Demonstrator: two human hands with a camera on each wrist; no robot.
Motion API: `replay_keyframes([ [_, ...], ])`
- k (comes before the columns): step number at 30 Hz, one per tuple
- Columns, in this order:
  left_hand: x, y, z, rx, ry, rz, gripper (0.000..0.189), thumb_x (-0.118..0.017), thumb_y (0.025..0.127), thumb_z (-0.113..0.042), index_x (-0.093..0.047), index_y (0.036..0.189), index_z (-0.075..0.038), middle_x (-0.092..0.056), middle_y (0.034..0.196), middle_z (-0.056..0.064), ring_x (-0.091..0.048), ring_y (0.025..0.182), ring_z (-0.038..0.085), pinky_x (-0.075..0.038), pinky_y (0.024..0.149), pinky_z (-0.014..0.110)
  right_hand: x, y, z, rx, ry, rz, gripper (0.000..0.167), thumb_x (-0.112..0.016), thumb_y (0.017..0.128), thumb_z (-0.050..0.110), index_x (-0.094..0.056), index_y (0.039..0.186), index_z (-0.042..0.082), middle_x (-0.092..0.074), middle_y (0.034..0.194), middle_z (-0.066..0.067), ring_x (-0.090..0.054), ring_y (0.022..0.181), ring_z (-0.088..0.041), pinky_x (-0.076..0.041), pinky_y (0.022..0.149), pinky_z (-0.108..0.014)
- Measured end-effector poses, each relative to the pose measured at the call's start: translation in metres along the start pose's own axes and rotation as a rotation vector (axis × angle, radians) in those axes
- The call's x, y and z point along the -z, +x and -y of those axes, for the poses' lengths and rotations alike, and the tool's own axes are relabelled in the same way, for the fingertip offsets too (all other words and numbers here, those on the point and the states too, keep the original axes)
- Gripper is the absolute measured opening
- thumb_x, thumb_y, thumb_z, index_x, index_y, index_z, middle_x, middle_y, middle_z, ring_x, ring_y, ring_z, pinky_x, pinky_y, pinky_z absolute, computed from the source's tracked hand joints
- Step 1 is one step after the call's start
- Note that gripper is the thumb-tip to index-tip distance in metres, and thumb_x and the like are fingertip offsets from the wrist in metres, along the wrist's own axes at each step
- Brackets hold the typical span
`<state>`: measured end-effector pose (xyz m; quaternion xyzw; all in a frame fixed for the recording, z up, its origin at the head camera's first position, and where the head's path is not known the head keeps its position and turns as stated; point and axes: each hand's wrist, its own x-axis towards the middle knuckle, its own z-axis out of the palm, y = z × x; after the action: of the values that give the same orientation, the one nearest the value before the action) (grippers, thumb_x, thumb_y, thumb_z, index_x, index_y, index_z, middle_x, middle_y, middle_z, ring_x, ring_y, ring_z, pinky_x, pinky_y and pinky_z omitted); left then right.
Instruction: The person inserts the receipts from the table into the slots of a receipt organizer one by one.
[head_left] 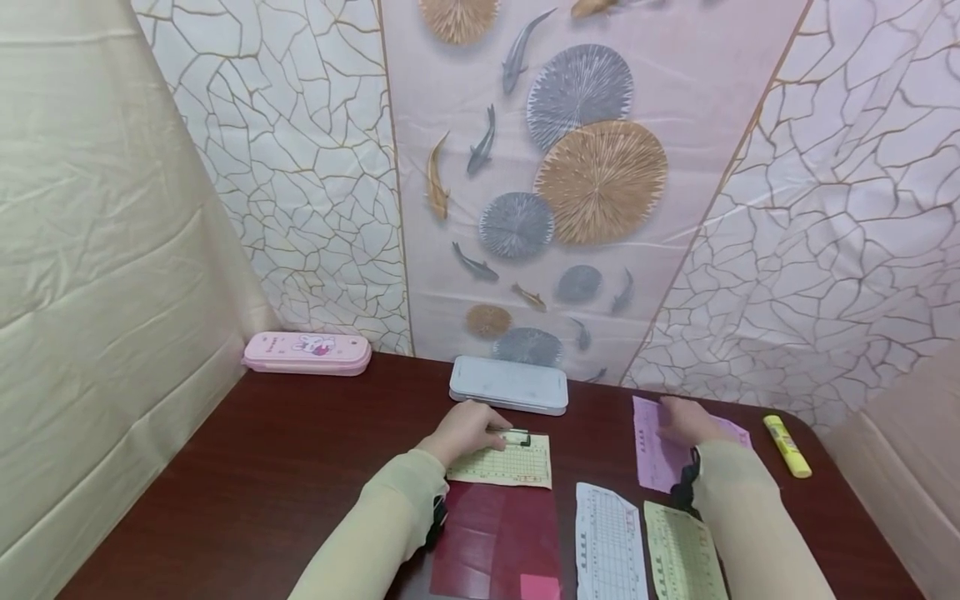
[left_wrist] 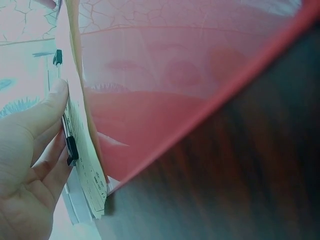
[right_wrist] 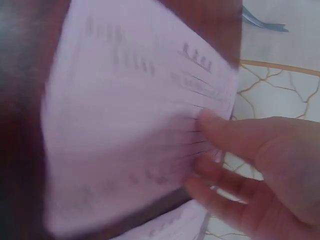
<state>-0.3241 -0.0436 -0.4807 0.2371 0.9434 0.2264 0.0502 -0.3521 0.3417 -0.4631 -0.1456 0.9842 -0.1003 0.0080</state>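
Head view: left hand (head_left: 468,432) pinches black-ended metal clip (head_left: 525,437) over pale-yellow printed paper slip (head_left: 498,469); right hand (head_left: 687,422), fingers apart, is at far edge of purple printed paper sheet (head_left: 656,467), well right of slip; contact unclear. Suggest: steady clip, lift sheet flat, avoid creasing.

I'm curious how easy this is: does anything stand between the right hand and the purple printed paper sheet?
Nothing visible: the right hand is over the purple printed paper sheet, fingers overlapping its edge; contact is unclear.
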Motion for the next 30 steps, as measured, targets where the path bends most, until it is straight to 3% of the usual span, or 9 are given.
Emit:
replay_keyframes([
  [3,-0.001,0.001,0.0,-0.011,0.002,-0.002,0.032,-0.076,0.079,-0.032,-0.073,0.11,-0.025,-0.07,0.106,-0.013,-0.063,0.103,0.009,-0.05,0.089,0.025,-0.005,0.005,-0.014,0.051,-0.019,0.001,0.051,-0.072,0.071,0.008,-0.052,0.11,-0.018,-0.06,0.095,-0.034,-0.058,0.09,-0.047,-0.049,0.081,-0.053],
  [7,-0.003,0.001,0.0,-0.017,0.008,-0.012,0.032,-0.076,0.078,-0.032,-0.074,0.109,-0.025,-0.07,0.105,-0.013,-0.063,0.103,0.008,-0.05,0.089,0.025,-0.008,0.006,-0.021,0.01,0.0,0.01,0.047,-0.069,0.07,0.008,-0.051,0.107,-0.016,-0.06,0.088,-0.03,-0.053,0.089,-0.049,-0.048,0.08,-0.053],
  [10,-0.003,0.001,0.001,-0.018,0.02,-0.021,0.032,-0.077,0.077,-0.032,-0.074,0.109,-0.025,-0.07,0.105,-0.013,-0.063,0.103,0.008,-0.049,0.09,0.025,-0.002,-0.001,-0.009,-0.079,0.012,0.016,0.056,-0.07,0.072,0.008,-0.047,0.114,-0.02,-0.058,0.095,-0.036,-0.046,0.102,-0.057,-0.042,0.089,-0.059],
  [13,-0.003,0.001,0.001,-0.016,0.021,-0.02,0.032,-0.076,0.078,-0.032,-0.074,0.109,-0.025,-0.07,0.105,-0.013,-0.063,0.103,0.009,-0.049,0.09,0.025,0.003,-0.007,-0.002,-0.112,0.026,-0.011,0.056,-0.071,0.074,0.01,-0.049,0.113,-0.023,-0.058,0.097,-0.036,-0.047,0.101,-0.054,-0.041,0.09,-0.058],
  [17,-0.001,0.001,0.001,-0.016,0.019,-0.017,0.032,-0.076,0.078,-0.032,-0.073,0.11,-0.025,-0.07,0.105,-0.012,-0.063,0.103,0.009,-0.05,0.09,0.025,0.002,-0.011,-0.001,-0.172,0.134,-0.014,0.041,-0.069,0.079,0.009,-0.054,0.105,-0.018,-0.055,0.096,-0.031,-0.052,0.091,-0.042,-0.047,0.081,-0.052],
  [20,0.0,0.001,0.001,-0.015,0.027,-0.016,0.033,-0.077,0.078,-0.032,-0.073,0.109,-0.025,-0.07,0.105,-0.013,-0.063,0.104,0.009,-0.049,0.09,0.025,0.0,-0.013,-0.001,-0.2,0.185,-0.018,0.051,-0.069,0.08,0.008,-0.047,0.117,-0.018,-0.051,0.104,-0.036,-0.052,0.097,-0.047,-0.047,0.084,-0.055],
  [24,-0.001,0.001,0.001,-0.007,0.031,-0.004,0.033,-0.076,0.078,-0.033,-0.073,0.11,-0.026,-0.07,0.106,-0.014,-0.062,0.105,0.009,-0.049,0.092,0.025,0.0,-0.014,0.0,-0.22,0.206,-0.001,0.073,-0.071,0.08,0.015,-0.033,0.132,-0.02,-0.043,0.119,-0.045,-0.041,0.111,-0.056,-0.036,0.096,-0.065],
  [26,0.0,0.001,0.0,-0.008,0.028,-0.002,0.033,-0.076,0.078,-0.032,-0.073,0.11,-0.026,-0.07,0.107,-0.014,-0.062,0.105,0.009,-0.049,0.092,0.025,0.001,-0.016,0.002,-0.244,0.235,0.017,0.076,-0.071,0.081,0.019,-0.033,0.133,-0.021,-0.038,0.122,-0.046,-0.037,0.113,-0.057,-0.033,0.098,-0.066],
  [30,0.002,0.0,-0.001,-0.013,0.024,-0.005,0.034,-0.076,0.078,-0.032,-0.073,0.11,-0.025,-0.069,0.107,-0.013,-0.062,0.105,0.009,-0.049,0.091,0.025,0.0,-0.019,0.003,-0.27,0.296,0.004,0.064,-0.072,0.082,0.023,-0.044,0.122,-0.02,-0.038,0.117,-0.043,-0.039,0.105,-0.049,-0.036,0.095,-0.063],
])
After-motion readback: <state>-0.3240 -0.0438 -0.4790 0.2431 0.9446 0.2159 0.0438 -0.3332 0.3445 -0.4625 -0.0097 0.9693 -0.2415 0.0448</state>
